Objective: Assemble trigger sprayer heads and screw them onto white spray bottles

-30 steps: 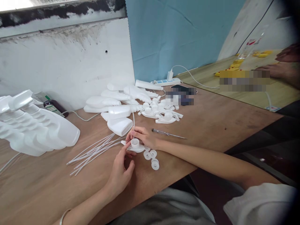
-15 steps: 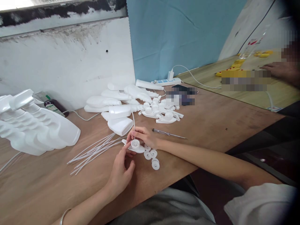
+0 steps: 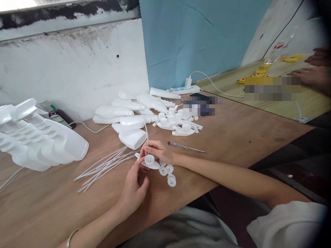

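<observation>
A white spray head (image 3: pixel 149 159) lies on its side near the table's front edge, its round collar facing up. The fingers of my left hand (image 3: pixel 134 193) grip it from the left. Pinched in my right hand (image 3: pixel 159 151) is a thin white tube (image 3: pixel 146 128), upright, its lower end close to the collar; whether it sits inside I cannot tell. Several white washers (image 3: pixel 171 180) lie just right of the spray head. To the left, a bunch of loose white tubes (image 3: pixel 103 168) is spread on the table.
White bottles (image 3: pixel 129 121) and more spray heads (image 3: pixel 181 120) are piled behind my hands. A screwdriver (image 3: pixel 186 147) rests to the right. Large white bottles (image 3: pixel 46 141) stand at left beside a dark bottle (image 3: pixel 60 115). Another person's hands (image 3: pixel 312 74) are at the far right.
The upper end of the tube has swung slightly left. My hands have barely shifted. At far right, more of the other person's hands shows.
</observation>
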The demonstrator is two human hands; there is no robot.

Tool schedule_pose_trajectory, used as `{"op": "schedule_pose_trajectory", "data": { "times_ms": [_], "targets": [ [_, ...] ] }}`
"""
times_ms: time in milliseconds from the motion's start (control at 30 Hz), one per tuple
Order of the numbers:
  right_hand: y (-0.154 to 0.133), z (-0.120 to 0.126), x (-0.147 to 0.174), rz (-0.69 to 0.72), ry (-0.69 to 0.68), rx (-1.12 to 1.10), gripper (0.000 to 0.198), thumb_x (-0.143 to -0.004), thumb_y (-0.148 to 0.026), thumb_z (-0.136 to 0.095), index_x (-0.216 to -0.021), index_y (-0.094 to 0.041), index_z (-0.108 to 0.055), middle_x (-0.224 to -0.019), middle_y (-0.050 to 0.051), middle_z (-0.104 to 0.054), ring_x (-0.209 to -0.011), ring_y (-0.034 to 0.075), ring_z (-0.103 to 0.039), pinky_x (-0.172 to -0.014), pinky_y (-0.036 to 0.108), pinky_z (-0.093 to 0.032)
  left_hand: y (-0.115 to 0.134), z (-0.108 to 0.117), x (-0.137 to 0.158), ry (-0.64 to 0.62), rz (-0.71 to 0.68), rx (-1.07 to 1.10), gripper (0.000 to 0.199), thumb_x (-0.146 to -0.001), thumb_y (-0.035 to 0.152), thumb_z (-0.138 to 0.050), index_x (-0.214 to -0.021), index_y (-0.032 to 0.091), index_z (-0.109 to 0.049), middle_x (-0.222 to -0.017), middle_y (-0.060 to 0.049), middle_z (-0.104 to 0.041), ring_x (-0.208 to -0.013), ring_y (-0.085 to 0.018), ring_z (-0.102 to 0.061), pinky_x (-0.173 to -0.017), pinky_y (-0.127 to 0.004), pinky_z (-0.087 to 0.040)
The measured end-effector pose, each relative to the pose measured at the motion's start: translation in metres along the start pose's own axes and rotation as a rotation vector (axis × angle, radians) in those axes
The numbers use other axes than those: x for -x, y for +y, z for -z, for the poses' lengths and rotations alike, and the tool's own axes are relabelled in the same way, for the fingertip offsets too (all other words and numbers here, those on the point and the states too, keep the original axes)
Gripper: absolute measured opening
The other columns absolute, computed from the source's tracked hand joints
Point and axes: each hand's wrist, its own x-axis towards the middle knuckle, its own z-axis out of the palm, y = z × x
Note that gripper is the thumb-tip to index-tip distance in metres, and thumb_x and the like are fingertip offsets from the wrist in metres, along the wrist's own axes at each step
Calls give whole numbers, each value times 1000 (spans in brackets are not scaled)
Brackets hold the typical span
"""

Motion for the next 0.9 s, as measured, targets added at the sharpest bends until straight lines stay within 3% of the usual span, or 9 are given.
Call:
{"op": "schedule_pose_trajectory", "data": {
  "times_ms": [600, 900],
  "targets": [
    [-1, 0, 3, 39, -34, 103, 37, -85, -45, -46, -71, -12, -54, -77, 6, -62, -68, 12, -55, -61, 25, -42, -2, 0, 0, 8, -3, -15, 50, -74, 9, -43, -123, 21, -39, -97, -4, -56, -90, -18, -52, -82, -33, -40],
    [2, 3, 6, 434, -100, 621, 28, -93, -31, -33, -81, -15, -54, -76, 5, -59, -70, 12, -53, -65, 26, -44, -2, 0, -1, 17, 17, -46, 46, -74, 12, -44, -120, 18, -42, -96, -6, -56, -91, -19, -52, -82, -34, -39]
  ]
}}
